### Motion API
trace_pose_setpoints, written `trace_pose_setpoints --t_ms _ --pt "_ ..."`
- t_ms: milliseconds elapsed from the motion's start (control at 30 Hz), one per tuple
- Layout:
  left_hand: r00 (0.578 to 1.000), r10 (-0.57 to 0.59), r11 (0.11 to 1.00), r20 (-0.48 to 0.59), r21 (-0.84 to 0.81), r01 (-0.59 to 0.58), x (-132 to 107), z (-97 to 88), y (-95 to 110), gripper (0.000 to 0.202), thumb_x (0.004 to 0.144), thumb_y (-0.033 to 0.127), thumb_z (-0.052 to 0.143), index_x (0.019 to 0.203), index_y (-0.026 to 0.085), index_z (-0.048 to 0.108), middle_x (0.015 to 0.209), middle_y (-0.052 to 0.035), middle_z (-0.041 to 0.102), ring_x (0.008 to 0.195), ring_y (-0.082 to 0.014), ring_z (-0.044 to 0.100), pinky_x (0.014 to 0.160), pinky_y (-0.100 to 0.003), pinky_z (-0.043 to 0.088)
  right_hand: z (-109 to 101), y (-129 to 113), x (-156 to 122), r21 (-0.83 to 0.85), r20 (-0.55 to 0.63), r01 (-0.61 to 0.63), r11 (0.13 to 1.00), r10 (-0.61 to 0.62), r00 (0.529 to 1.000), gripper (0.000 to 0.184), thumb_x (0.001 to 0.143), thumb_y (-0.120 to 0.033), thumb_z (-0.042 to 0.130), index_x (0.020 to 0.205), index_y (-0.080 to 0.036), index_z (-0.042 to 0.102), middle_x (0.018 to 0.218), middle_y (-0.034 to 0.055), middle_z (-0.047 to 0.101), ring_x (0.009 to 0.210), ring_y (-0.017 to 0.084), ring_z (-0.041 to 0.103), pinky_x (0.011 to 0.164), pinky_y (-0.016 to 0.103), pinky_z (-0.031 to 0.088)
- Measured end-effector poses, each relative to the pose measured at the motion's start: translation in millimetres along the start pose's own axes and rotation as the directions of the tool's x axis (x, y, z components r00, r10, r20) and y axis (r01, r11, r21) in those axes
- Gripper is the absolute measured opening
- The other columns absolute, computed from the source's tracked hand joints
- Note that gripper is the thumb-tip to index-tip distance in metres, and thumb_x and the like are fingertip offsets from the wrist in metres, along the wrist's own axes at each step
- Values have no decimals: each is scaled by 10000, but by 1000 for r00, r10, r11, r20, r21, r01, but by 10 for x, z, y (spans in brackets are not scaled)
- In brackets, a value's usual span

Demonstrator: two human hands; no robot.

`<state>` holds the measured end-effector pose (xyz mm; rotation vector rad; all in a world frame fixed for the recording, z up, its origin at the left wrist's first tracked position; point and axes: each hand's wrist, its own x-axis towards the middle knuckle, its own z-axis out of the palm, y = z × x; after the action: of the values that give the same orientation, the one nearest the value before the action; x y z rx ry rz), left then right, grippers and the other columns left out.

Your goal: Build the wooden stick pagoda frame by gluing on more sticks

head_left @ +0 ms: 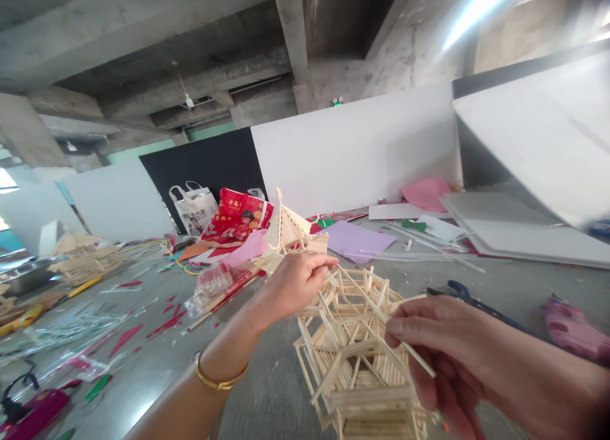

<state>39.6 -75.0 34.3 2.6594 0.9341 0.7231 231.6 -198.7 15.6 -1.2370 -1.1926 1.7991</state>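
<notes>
A tower-like model of thin wooden sticks stands on the grey floor in front of me. My left hand, with a gold bangle on the wrist, is closed in a pinch on the upper end of a long thin stick at the model's top. My right hand pinches the same stick lower down, its end poking out past my fingers. The stick lies slantwise across the model's top. A second stick roof piece stands just behind my left hand.
Coloured paper sheets, a red printed bag, a white bag and red scraps litter the floor. White boards lean at right. Dark pliers and a pink glue gun lie at right; another pink tool at bottom left.
</notes>
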Motion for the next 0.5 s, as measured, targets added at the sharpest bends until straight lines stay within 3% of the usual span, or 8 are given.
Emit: trace_pose_setpoints --t_ms 333,433,500 --pt "998 -37 997 -42 -62 35 -18 36 5 300 842 204 439 1043 212 662 999 -36 701 896 -144 641 763 -233 496 -39 48 16 -7 6 -41 999 41 999 449 608 -621 603 651 -191 480 582 39 605 332 139 539 289 182 404" --pt "971 -136 989 -197 -84 122 -113 29 -141 274 853 271 446 1021 223 657 942 -33 706 828 -147 649 735 -245 499 -60 59 21 -27 15 -59 998 60 998 447 620 -639 577 682 -206 486 612 43 617 342 146 550 300 190 409" --pt "913 -245 969 -327 -101 224 -223 27 -354 263 849 308 453 1001 216 647 913 -32 701 809 -147 647 739 -252 492 -76 56 21 -46 22 -94 995 95 995 484 563 -677 578 697 -223 474 611 47 622 339 158 550 295 196 396"
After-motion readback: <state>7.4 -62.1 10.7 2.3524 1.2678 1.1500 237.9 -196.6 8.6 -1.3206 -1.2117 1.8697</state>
